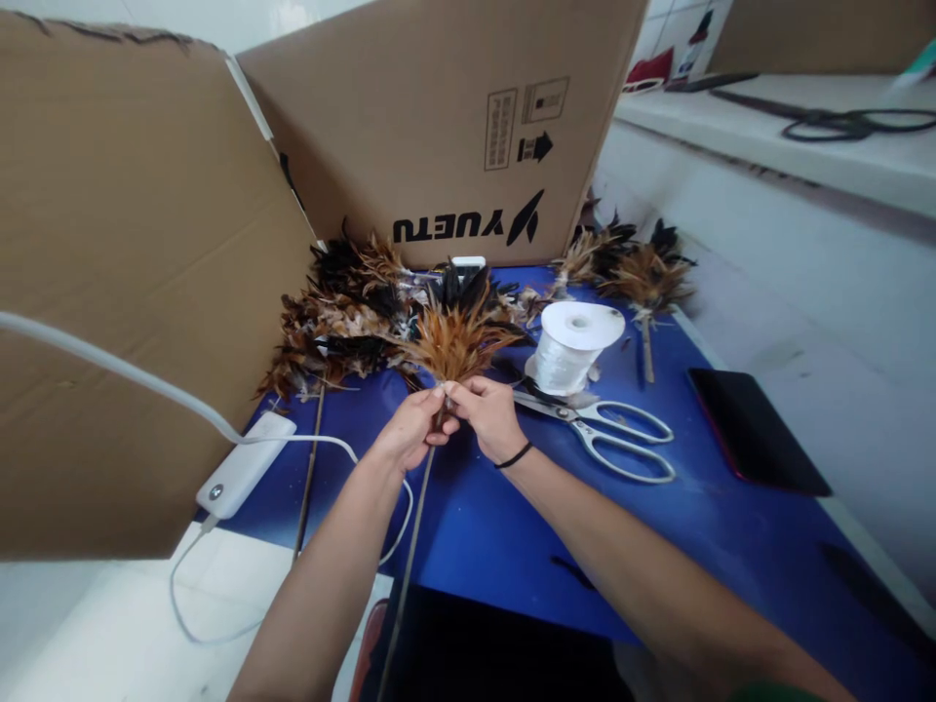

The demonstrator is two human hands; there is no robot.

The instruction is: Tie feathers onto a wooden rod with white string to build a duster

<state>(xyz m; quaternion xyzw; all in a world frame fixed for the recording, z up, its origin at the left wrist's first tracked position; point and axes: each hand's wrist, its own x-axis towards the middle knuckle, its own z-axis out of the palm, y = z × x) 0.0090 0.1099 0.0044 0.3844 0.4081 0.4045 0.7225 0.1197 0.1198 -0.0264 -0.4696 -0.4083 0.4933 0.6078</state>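
Observation:
Both hands meet at the base of a bunch of orange-brown and black feathers (459, 336), whose tips point away from me. My left hand (415, 424) is closed around the lower end of the bunch, where a thin stick (415, 536) runs down toward my lap. Fingers of my right hand (488, 417) pinch the same spot from the other side. Whether a thread lies between the fingertips I cannot tell. Just right of my right hand lie large scissors (621, 439) with pale handles. Behind them stands a spool of white thread (570, 356).
More feathers (343, 312) lie heaped at the back left, with another feather bunch (647, 278) at the back right. Cardboard boxes (409, 117) wall the far and left sides. A white power bank (245, 468) with a cable lies left; a dark phone (757, 429) lies right.

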